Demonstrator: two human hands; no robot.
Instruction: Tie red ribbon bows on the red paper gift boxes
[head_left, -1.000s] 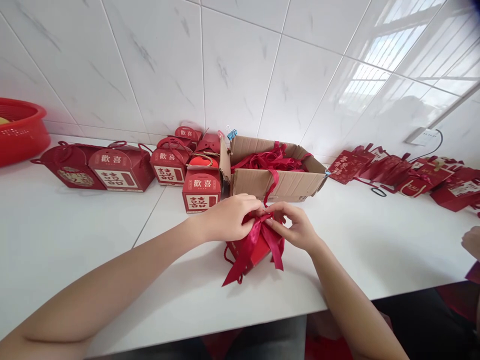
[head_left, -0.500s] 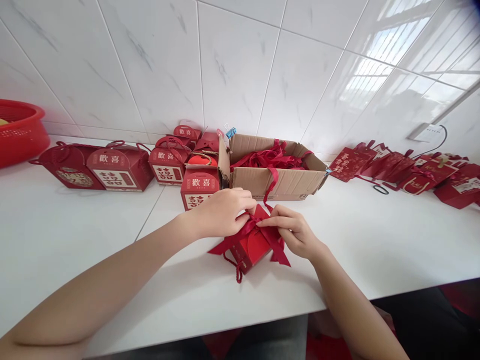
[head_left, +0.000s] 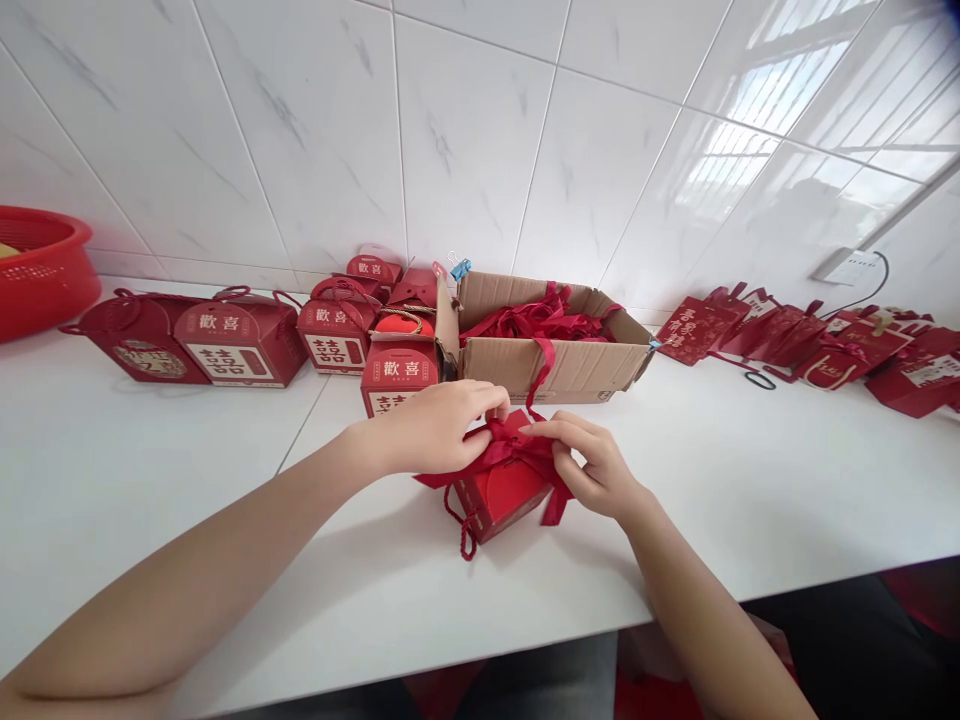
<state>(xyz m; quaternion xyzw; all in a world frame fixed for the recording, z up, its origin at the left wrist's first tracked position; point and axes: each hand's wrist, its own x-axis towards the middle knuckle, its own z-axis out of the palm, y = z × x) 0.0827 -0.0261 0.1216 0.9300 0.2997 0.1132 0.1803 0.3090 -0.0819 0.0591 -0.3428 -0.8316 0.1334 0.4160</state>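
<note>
A small red gift box (head_left: 501, 495) stands on the white counter (head_left: 750, 480) in front of me, with a red ribbon (head_left: 517, 447) across its top. My left hand (head_left: 439, 428) is closed, pinching the ribbon at the box's top left. My right hand (head_left: 592, 462) pinches the ribbon from the right, its fingers bent over the knot. Ribbon tails hang down both sides of the box, and a red cord handle (head_left: 461, 525) dangles at its front.
An open cardboard box (head_left: 570, 368) full of red ribbons sits just behind. Assembled red gift boxes (head_left: 232, 345) line the wall to the left, flat ones (head_left: 825, 345) to the right. A red basin (head_left: 41, 270) stands far left. The counter edge runs close to me.
Both hands kept working the ribbon on top of the box. The long left tail got pulled up and shortened, and the box shifted slightly.
</note>
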